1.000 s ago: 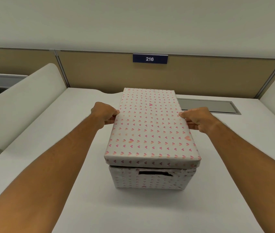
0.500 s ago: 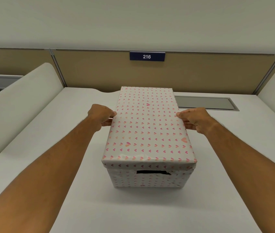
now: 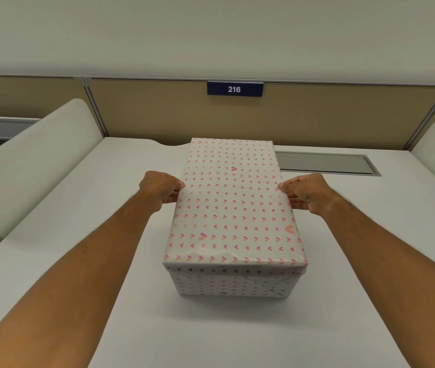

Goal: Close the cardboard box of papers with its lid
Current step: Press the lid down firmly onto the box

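Item 1, forearms: your two bare forearms entered from the near corners and converged on the grip at mid-desk.

Item 2, desk [image 3: 211, 330]: white and plain, it lay beneath the grip and carried the box.

Item 3, box [image 3: 231, 286]: wrapped in white paper with small pink hearts. It stood directly below the grip, its short front face toward you. Only that face showed beneath the lid's skirt, creased at the lower right corner.

Item 4, lid [image 3: 233, 205]: same heart paper. It sat level on the box, its skirt down over the upper rim all along the front edge. A slight wrinkle ran along the near top edge.

Item 5, left hand [image 3: 161, 189]: it was curled against the lid's left long edge about midway back, thumb on the top border, fingers tucked down the side. It pinched the lid edge.

Item 6, right hand [image 3: 305, 193]: it mirrored the left on the opposite long edge, thumb at the top border, fingers folded along the side. It appeared to clasp the lid as well, though the fingertips were hidden behind the skirt.

Item 7, cable tray [image 3: 325, 163]: a grey recessed slot in the desk, beyond the right-hand grip and behind the box.

Item 8, partition [image 3: 144, 112]: a tan panel farthest past the grip, bearing a blue plate [image 3: 234, 89] numbered 216.
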`<state>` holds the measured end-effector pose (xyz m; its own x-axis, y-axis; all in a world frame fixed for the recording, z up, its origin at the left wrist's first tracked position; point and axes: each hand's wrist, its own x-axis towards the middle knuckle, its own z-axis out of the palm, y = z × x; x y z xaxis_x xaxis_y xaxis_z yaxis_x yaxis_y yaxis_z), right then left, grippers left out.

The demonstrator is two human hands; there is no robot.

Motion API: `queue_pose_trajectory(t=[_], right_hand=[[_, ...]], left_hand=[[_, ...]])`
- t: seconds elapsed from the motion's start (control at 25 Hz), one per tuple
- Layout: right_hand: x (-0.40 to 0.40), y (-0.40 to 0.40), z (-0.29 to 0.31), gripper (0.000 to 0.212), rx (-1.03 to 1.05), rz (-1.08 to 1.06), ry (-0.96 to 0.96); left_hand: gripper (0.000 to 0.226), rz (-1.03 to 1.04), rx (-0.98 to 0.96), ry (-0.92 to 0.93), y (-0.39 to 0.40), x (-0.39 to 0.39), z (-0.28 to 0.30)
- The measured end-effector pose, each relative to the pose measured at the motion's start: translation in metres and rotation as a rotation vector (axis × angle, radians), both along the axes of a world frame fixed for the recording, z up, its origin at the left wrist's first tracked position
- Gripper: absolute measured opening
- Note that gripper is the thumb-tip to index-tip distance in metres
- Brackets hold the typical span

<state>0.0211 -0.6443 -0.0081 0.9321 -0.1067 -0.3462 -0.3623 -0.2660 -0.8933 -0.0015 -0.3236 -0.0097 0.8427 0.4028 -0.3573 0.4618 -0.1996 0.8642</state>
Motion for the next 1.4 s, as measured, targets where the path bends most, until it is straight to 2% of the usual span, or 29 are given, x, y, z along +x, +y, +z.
queue_pose_trajectory(t=[0.28, 0.56, 0.76, 0.92, 1.4], right_hand=[[0.002, 0.005, -0.002, 0.023, -0.054, -0.004, 0.034], [0.003, 0.008, 0.007, 0.035, -0.15, 0.01, 0.009], [-0.003, 0.0, 0.017, 0.023, -0.127, 0.057, 0.125], [-0.005, 0.0, 0.015, 0.014, -0.117, 0.064, 0.14], [-0.007, -0.001, 0.005, 0.018, -0.053, 0.02, 0.111]], left_hand=[[0.019, 0.021, 0.029, 0.048, 0.0, 0.003, -0.009], [0.028, -0.022, 0.102, 0.069, 0.0, 0.004, 0.002], [0.017, -0.08, 0.039, 0.158, 0.004, -0.003, 0.009], [0.015, -0.061, 0.011, 0.154, 0.004, -0.005, 0.007], [0.017, 0.003, -0.03, 0.11, 0.004, -0.012, -0.005]])
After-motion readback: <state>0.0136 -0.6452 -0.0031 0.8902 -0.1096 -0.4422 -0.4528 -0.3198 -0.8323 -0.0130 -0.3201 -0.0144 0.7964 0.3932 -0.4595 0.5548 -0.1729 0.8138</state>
